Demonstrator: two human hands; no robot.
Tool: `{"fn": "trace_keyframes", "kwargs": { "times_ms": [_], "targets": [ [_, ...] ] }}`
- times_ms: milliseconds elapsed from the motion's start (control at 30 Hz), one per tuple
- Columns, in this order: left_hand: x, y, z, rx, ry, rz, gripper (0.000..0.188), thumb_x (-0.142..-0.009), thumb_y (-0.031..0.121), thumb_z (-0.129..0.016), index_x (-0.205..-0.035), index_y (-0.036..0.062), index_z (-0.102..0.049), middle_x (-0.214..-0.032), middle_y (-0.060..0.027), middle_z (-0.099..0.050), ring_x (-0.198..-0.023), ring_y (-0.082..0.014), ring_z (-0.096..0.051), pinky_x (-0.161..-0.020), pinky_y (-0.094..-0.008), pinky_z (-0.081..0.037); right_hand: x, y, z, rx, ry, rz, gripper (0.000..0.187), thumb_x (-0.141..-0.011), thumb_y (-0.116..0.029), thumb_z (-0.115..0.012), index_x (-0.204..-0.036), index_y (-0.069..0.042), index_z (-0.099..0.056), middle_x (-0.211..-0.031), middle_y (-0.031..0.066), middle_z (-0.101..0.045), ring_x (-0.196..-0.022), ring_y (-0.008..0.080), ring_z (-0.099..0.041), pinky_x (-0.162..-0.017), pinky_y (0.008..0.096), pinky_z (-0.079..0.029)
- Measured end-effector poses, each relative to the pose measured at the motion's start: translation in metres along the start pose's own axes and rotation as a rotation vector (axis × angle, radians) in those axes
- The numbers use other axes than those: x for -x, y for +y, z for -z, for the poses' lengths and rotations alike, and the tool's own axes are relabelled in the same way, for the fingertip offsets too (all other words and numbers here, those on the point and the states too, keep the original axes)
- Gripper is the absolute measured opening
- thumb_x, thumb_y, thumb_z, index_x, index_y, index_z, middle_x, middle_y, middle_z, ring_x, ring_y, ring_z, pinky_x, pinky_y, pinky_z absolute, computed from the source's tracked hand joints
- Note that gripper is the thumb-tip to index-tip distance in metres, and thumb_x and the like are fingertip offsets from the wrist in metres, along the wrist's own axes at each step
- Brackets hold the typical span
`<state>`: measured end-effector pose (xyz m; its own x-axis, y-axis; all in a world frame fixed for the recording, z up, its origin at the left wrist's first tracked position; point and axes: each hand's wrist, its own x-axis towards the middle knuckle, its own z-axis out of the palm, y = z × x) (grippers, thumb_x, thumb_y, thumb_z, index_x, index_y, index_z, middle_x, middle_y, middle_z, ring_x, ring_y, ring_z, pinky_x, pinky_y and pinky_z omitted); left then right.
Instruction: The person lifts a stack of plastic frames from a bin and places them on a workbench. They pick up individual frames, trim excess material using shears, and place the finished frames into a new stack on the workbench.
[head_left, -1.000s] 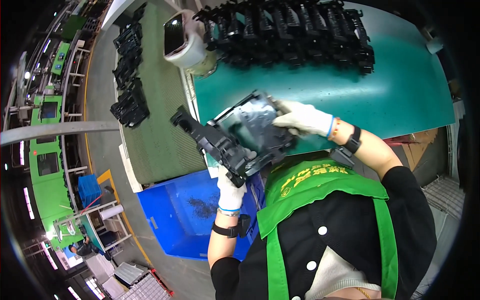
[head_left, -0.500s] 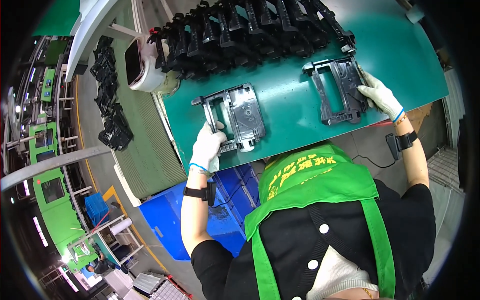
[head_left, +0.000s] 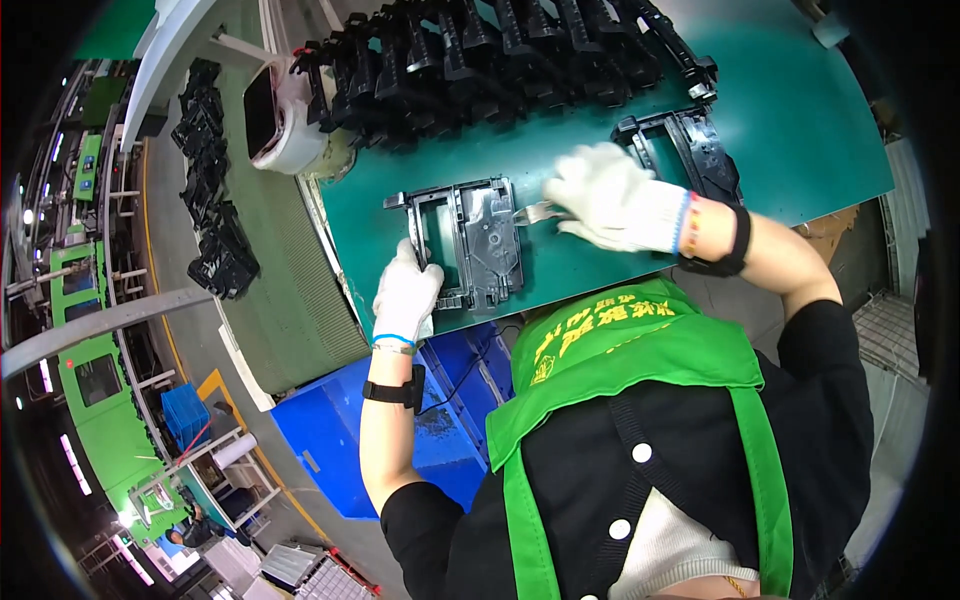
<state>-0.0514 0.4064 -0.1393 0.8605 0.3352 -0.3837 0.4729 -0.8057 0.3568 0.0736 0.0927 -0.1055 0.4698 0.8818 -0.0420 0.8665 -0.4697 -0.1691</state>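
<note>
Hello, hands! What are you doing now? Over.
Left hand pins black plastic frame on green table. Right hand brings small metal tool to it. Second frame lies beside.

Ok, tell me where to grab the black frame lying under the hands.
Take the black plastic frame by its long left rail, coming from the near-left edge where the left hand already rests. It lies flat on the green table, and that rail borders an open window, leaving finger room.

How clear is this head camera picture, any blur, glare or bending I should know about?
Head view: strong fisheye, so the green table edge bows and the corners go black. The right hand is slightly motion-smeared; the left hand and the black plastic frame it steadies are sharp. Even overhead light, soft shadows, mild sheen on the stacked black parts; the ceiling lamps at far left blow out.
</note>
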Motion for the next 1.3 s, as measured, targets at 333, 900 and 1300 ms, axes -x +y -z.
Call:
{"fn": "trace_keyframes", "kwargs": {
  "times_ms": [333, 900, 1300],
  "targets": [
    [-0.002, -0.017, -0.003, 0.03, 0.02, -0.012, 0.037, -0.084, 0.022, -0.06, -0.116, 0.0032, -0.062, -0.106, -0.0243, -0.072, -0.102, -0.0433, -0.068, -0.09, -0.0469, -0.052, -0.079, -0.018, -0.013, 0.136, -0.354, 0.181, 0.032, -0.09, -0.032, -0.072, -0.11, -0.008, -0.065, -0.108, 0.0165, -0.068, -0.101, 0.0329, -0.068, -0.084, 0.0449, -0.055],
    [0.046, 0.002, 0.039, 1.055, -0.069, -0.076, 0.062, -0.092, 0.015, -0.066, -0.15, -0.0006, -0.048, -0.078, -0.005, -0.067, -0.065, -0.0073, -0.06, -0.061, -0.0215, -0.049, -0.073, -0.043, 0.024, -0.243, 0.333, -0.087, 0.037, -0.091, -0.031, -0.073, -0.116, -0.006, -0.062, -0.098, 0.0139, -0.06, -0.093, 0.0366, -0.062, -0.08, 0.0485, -0.052],
    [0.042, 0.022, 0.012, 0.412, 0.162, -0.054, 0.066, -0.094, 0.032, -0.058, -0.153, 0.0053, -0.046, -0.09, -0.0243, -0.073, -0.082, -0.0412, -0.072, -0.078, -0.0471, -0.057, -0.104, -0.047, -0.007, -0.191, 0.261, -0.08, 0.035, -0.094, -0.034, -0.069, -0.116, -0.008, -0.061, -0.094, 0.0142, -0.063, -0.088, 0.0344, -0.065, -0.077, 0.0464, -0.053]
  ]
}}
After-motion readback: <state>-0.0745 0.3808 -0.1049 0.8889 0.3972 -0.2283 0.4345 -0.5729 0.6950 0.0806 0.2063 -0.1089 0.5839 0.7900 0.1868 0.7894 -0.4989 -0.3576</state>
